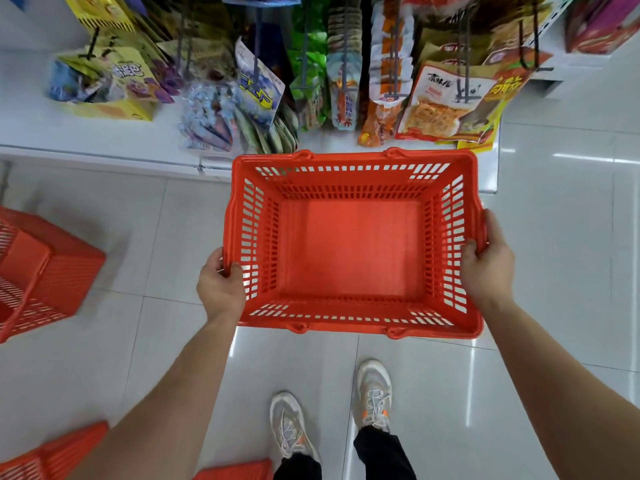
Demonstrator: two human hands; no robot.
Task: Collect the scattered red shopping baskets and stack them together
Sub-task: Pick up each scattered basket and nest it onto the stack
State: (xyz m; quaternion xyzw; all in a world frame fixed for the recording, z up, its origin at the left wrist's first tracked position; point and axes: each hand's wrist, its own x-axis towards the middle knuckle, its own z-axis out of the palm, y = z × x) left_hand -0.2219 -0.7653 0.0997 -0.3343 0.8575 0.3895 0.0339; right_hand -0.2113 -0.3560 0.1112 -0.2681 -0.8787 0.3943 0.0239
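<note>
Head view: a red shopping basket (pixel 353 247) is held level in the air above the white tiled floor (pixel 554 237), mouth up, its solid bottom and slotted walls in plain sight. The hands are well apart, one on each short end. The left hand (pixel 221 285) grips the left rim near the near corner, with the thumb over the top edge and the fingers curled under it. The right hand (pixel 486 268) clamps the right rim about midway along, fingers wrapped over the edge into the basket and the thumb along the outside. The basket's far rim sits just in front of the front edge of a low white shelf (pixel 86 133), towards that shelf's right corner. Above the shelf hang rows of coloured snack packets (pixel 433 98) on hooks, and a yellow box of sweets (pixel 114 88) stands on its left part. A second red basket (pixel 52 271), blurred, lies tipped over on the floor at the left edge of the picture, well apart from the held one. Parts of more red baskets (pixel 69 452) show in the bottom left corner, partly hidden behind the left forearm. Below the held basket stand two pale shoes (pixel 291 427) with dark trouser cuffs above them
</note>
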